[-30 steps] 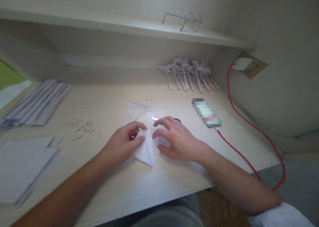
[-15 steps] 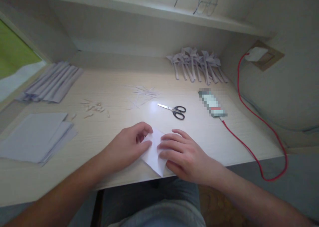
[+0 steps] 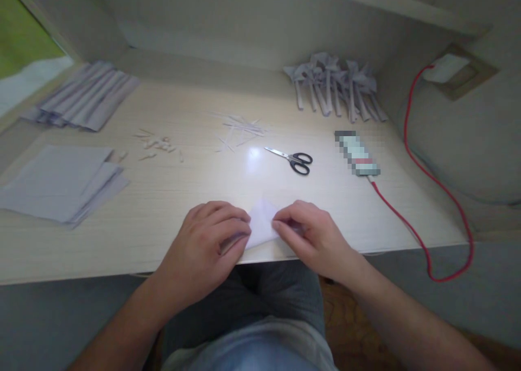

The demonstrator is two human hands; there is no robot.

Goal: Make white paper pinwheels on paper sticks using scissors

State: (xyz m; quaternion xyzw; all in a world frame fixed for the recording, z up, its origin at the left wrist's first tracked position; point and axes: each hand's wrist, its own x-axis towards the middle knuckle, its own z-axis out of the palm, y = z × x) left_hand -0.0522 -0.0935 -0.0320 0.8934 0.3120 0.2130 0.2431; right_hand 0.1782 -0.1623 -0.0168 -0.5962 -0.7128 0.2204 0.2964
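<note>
A folded sheet of white paper lies at the table's front edge between my two hands, its upper part peaked like a triangle. My left hand grips its left side, fingers curled over and thumb below. On the right side, my right hand pinches the paper between thumb and forefinger; the other fingers are partly hidden. Beyond the hands rests a pair of scissors with black handles, blades pointing left.
Flat paper sheets and rolled or folded paper strips lie at left. Small pale pieces and thin paper slivers are mid-table. Paper pinwheels stand back right, near a phone on a red cable.
The view has tilted downward. The paper has turned and its lower corner no longer points at me. My right hand has gone from spread fingers on the paper to pinching its edge.
</note>
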